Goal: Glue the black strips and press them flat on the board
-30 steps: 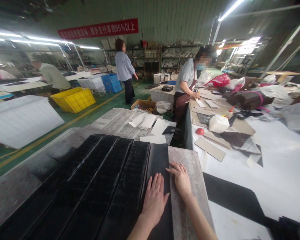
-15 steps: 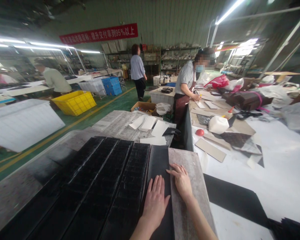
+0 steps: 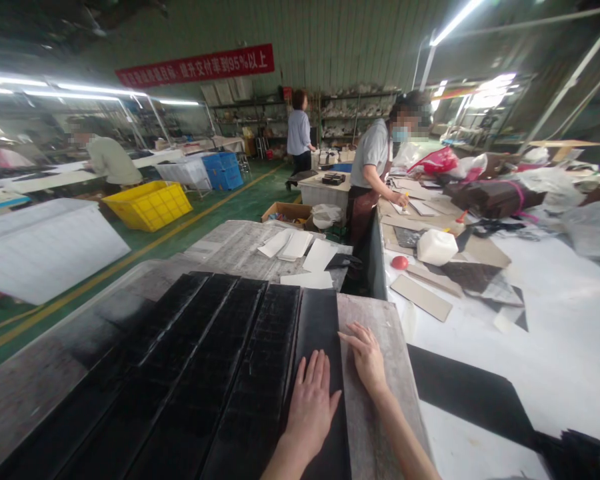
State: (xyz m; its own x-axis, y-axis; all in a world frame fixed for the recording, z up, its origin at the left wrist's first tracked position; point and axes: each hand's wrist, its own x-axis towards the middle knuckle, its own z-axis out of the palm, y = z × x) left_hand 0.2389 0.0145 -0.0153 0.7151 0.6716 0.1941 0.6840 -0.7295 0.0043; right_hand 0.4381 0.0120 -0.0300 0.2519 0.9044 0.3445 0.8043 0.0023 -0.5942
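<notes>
A long matte black strip (image 3: pixel 321 317) lies on the worn grey board (image 3: pixel 380 373), to the right of several glossy black strips (image 3: pixel 215 360) set side by side. My left hand (image 3: pixel 312 407) rests flat on the matte strip, its fingers stretched out and pointing away from me. Just beside that strip's right edge is my right hand (image 3: pixel 366 357), fingers spread over the board, with the index fingertip at the edge. Neither hand grips anything. The near part of the strip is partly hidden by my left hand and forearm.
White cards (image 3: pixel 296 245) lie beyond the strips. On the right, a white table (image 3: pixel 560 320) bears a black sheet (image 3: pixel 470 387), a white bottle (image 3: pixel 437 248) and a red round object (image 3: pixel 399 263). A masked person (image 3: pixel 373 160) works at its far end.
My right hand has shifted slightly to the right and up. My left hand is nearly still. In the background, a walking person has moved right and away.
</notes>
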